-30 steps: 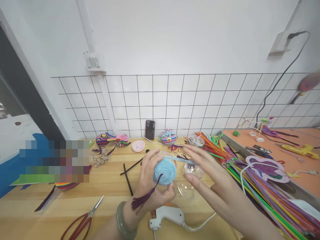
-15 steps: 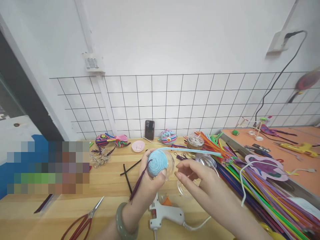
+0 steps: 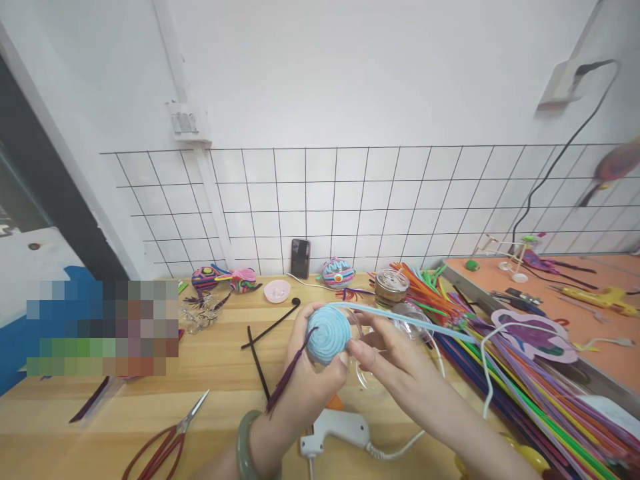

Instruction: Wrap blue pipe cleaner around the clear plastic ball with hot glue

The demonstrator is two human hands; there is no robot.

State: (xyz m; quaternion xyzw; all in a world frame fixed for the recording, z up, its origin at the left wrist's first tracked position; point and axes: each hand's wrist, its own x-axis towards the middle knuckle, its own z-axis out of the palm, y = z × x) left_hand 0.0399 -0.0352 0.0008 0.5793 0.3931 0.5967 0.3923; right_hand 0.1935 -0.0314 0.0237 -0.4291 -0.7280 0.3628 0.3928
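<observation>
My left hand is closed round a clear ball wound with light blue pipe cleaner, held above the wooden table. A dark purple tassel hangs from the ball across my left palm. My right hand has its fingers pressed against the ball's right side. The free end of the blue pipe cleaner runs from the ball to the right, over my right hand. A clear half shell lies on the table beneath my right hand.
A white glue gun lies by my left wrist and red scissors at the lower left. A heap of coloured pipe cleaners fills the right. A phone, finished balls, a pink dish and a jar stand along the back.
My right hand closed in from open and spread to touching the ball. The ball turned in my left hand, and the pipe cleaner's free end swung out to the right.
</observation>
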